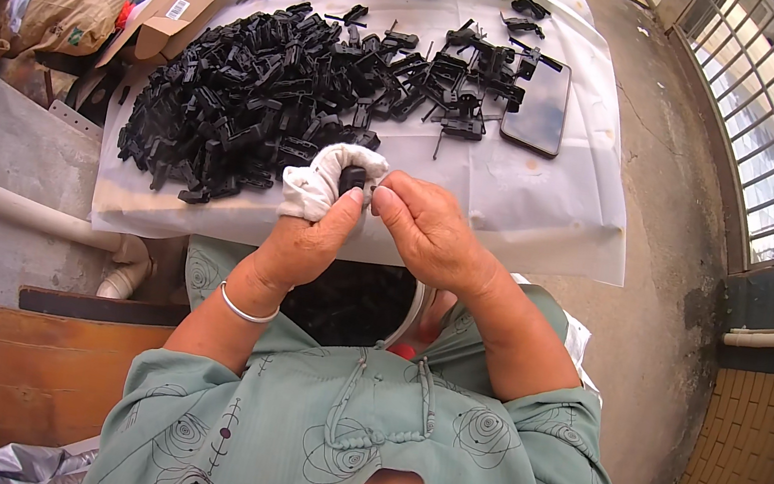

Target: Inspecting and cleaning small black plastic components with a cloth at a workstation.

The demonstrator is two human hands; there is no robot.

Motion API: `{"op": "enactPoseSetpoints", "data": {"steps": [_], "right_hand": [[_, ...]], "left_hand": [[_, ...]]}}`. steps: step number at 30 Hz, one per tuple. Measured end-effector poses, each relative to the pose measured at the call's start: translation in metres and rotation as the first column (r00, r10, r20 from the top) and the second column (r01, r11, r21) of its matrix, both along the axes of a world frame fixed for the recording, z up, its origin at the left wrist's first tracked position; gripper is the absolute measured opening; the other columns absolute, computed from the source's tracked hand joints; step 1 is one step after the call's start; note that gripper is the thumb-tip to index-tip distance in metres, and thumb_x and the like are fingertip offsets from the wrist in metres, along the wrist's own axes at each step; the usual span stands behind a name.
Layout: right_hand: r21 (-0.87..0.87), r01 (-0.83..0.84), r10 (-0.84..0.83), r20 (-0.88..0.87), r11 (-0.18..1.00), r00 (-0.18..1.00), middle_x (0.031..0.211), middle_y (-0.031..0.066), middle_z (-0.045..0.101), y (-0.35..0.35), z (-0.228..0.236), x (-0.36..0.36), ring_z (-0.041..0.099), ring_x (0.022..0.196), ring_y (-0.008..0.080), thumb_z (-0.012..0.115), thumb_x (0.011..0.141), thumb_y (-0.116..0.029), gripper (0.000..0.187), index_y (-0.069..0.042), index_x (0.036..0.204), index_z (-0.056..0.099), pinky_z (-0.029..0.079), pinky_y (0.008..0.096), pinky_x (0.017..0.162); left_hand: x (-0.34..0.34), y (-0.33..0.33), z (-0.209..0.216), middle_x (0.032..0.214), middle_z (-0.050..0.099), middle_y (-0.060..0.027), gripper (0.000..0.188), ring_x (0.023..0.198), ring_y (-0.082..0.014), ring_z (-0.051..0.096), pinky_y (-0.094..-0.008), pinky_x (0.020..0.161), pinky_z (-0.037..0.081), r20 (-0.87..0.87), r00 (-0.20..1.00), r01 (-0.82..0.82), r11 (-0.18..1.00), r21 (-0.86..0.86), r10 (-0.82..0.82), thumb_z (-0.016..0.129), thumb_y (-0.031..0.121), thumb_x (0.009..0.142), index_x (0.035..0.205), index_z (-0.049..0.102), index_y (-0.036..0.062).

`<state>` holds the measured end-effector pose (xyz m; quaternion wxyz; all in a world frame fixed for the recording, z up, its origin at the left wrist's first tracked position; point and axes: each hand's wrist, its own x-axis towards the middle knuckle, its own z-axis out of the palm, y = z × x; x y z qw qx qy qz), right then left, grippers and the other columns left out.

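My left hand (321, 222) has a white cloth glove (312, 192) over its fingers, with the thumb bare. It is closed around a small black plastic part (352, 179), whose end shows between thumb and glove. Right beside that part, my right hand (431, 234) is pinched, thumb against forefinger. A tiny dark bit shows near its fingertips, too small to name. Both hands are above the near edge of a table covered in white plastic sheeting (534, 210). Just beyond them lies a large heap of similar black plastic parts (239, 92).
Looser black parts (473, 83) with thin stems lie right of the heap, beside a dark smartphone (537, 114). A cardboard box (182, 2) leans at the far left near stuffed bags (75, 5). A round container (352, 302) of dark pieces stands below my hands.
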<state>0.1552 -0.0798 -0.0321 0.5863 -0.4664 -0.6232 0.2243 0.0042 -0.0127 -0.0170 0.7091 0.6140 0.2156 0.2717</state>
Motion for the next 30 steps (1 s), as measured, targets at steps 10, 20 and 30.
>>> {"op": "enactPoseSetpoints", "data": {"steps": [10, 20, 30], "right_hand": [[-0.138, 0.0, 0.002, 0.015, 0.99, 1.0, 0.058, 0.0107, 0.046, 0.004, -0.005, -0.007, 0.042, 0.051, 0.0178, 0.05, 0.09, -0.013, 0.024, 0.0, 0.07, 0.05, 0.038, 0.0316, 0.05], [0.031, 0.653, -0.43, 0.775, 0.757, 0.462, 0.067, 0.0106, 0.058, 0.022, -0.027, 0.036, 0.06, 0.062, 0.0292, 0.061, 0.081, -0.026, 0.023, -0.005, 0.077, 0.052, 0.049, 0.0371, 0.053], [-0.011, 0.694, -0.444, 0.762, 0.72, 0.472, 0.075, 0.0104, 0.061, 0.025, -0.02, 0.044, 0.061, 0.067, 0.029, 0.061, 0.079, -0.024, 0.02, -0.005, 0.08, 0.053, 0.05, 0.0384, 0.058]], "left_hand": [[0.005, 0.003, 0.011, 0.09, 0.052, -0.011, 0.027, 0.081, -0.0154, 0.05, -0.0269, 0.076, 0.044, -0.147, 0.983, 0.01, 0.765, 0.644, 0.111, 0.044, 0.0, 0.08, 0.106, 0.048, -0.0032], [0.0, 0.052, 0.037, 0.123, 0.049, -0.0226, 0.056, 0.113, -0.036, 0.046, -0.0398, 0.098, 0.035, -0.042, 0.747, 0.085, -0.033, 0.996, 0.664, 0.066, 0.008, 0.071, 0.125, 0.051, 0.0054], [0.001, 0.064, 0.003, 0.092, 0.061, -0.0133, 0.023, 0.084, -0.0274, 0.058, -0.034, 0.075, 0.048, 0.285, 0.855, -0.356, 0.089, 0.93, 0.434, 0.057, -0.011, 0.073, 0.09, 0.064, 0.001]]}}
